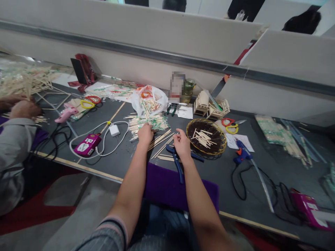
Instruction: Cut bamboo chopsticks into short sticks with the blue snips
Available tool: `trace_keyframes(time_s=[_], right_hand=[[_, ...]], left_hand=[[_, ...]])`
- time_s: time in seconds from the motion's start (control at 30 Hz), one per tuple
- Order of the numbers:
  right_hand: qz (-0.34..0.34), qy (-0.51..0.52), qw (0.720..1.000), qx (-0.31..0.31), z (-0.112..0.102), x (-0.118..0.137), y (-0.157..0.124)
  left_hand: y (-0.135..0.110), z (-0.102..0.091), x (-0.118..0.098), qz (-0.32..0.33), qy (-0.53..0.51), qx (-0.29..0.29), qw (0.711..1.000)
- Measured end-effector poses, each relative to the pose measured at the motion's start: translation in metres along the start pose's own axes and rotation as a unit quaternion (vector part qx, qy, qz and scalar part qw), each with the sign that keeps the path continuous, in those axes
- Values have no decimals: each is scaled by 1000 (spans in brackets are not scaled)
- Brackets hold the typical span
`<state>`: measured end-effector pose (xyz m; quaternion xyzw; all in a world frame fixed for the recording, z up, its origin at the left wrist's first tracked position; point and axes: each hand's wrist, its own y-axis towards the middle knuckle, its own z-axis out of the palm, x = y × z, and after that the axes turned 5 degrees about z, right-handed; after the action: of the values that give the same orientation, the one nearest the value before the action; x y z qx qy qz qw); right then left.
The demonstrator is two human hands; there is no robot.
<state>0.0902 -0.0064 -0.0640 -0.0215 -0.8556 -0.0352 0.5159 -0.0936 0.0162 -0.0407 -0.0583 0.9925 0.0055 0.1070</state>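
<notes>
My left hand rests at the near edge of a pile of paper-wrapped wooden chopsticks. Its fingers are drawn together, and what they grip is hidden. Between my hands lie loose bare wooden sticks. My right hand hovers over the blue-handled cutter, its fingers partly curled and apart, with nothing visible in them. Just right of that hand, a dark woven basket with a yellow rim holds short cut sticks. A purple cloth lies at the table edge beneath my forearms.
Behind the pile sits a white plastic bag of sticks. Small wooden models, scissors and a blue glue gun stand to the right. Leftward are a purple box, a white cable and a co-worker's hands.
</notes>
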Motion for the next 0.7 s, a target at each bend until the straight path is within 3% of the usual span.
trace_keyframes(time_s=[0.17,0.33,0.4,0.5,0.6,0.7], right_hand=[[-19,20,999,-20,-2,2,-1],[-11,60,997,-39,-5,7,-2],[-8,83,995,-49,-6,11,-4],[-22,119,991,-64,-9,17,-6],[-52,145,984,-83,-11,21,-9],[-92,151,979,-102,-13,22,-11]], left_hand=[[-1,-6,0,-8,-19,-24,1000],[-3,-12,-2,16,-130,-134,982],[-4,-13,-6,60,-229,-188,953],[-7,-13,-15,133,-407,-222,876],[-11,-13,-27,168,-542,-201,799],[-14,-11,-38,168,-598,-163,766]])
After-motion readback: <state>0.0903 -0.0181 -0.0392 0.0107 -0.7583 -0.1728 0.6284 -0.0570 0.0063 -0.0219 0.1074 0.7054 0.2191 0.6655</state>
